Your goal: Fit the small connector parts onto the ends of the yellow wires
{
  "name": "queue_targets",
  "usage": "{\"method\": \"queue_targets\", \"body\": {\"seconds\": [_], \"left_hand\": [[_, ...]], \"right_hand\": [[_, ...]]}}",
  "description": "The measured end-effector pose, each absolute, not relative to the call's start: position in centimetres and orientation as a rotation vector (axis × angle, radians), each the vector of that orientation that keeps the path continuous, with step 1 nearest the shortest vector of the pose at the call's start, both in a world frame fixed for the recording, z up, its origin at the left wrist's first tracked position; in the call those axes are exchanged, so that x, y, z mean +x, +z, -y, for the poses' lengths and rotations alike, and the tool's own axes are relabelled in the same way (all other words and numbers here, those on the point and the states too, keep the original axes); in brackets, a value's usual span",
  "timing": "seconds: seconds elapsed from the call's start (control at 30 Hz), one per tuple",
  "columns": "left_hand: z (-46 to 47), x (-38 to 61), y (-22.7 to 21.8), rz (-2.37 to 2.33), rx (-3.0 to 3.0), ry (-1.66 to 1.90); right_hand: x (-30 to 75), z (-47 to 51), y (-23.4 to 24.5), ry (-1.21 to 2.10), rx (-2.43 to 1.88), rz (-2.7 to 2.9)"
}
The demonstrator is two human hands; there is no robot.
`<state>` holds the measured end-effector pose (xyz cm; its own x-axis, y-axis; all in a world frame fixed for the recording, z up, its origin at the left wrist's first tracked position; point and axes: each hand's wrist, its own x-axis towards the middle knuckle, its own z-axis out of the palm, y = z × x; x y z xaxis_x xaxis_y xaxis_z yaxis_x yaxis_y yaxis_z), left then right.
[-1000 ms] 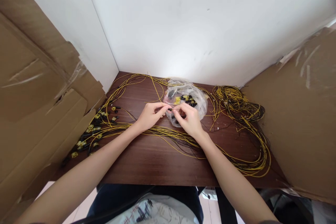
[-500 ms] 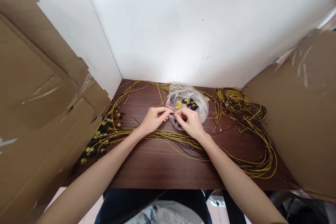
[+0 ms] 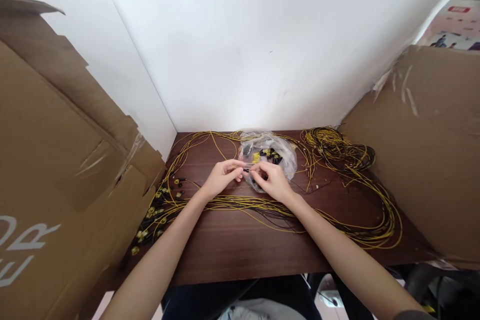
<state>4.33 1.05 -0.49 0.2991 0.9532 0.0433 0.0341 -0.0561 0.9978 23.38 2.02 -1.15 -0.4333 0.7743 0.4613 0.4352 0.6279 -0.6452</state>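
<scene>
Left hand [image 3: 224, 178], right hand [image 3: 273, 180] close together, fingertips of both pinched on small black piece [image 3: 246, 170] between them. Piece's long axis seemingly crosswise, hand to hand; neither hand clearly nearer. Plastic bag [image 3: 288, 162] just beyond hands; yellow wires [image 3: 240, 203] below wrists.

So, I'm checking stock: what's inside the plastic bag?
Through the bag show small black parts and a yellow piece, among others. The right grip covers some of the near side; whatever lies behind it or beneath the visible parts is hidden.
</scene>
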Motion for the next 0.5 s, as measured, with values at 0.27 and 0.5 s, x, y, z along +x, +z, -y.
{"method": "queue_targets", "body": {"seconds": [0.27,0.5], "left_hand": [[-1.8,4.4,-1.1,-0.953,1.327,0.981],[-2.3,4.5,-1.0,-0.985,1.255,0.961]], "right_hand": [[23.1,-2.1,-1.5,0.601,-1.0,2.065],[22.7,-2.9,-1.5,0.511,-1.001,2.144]]}}
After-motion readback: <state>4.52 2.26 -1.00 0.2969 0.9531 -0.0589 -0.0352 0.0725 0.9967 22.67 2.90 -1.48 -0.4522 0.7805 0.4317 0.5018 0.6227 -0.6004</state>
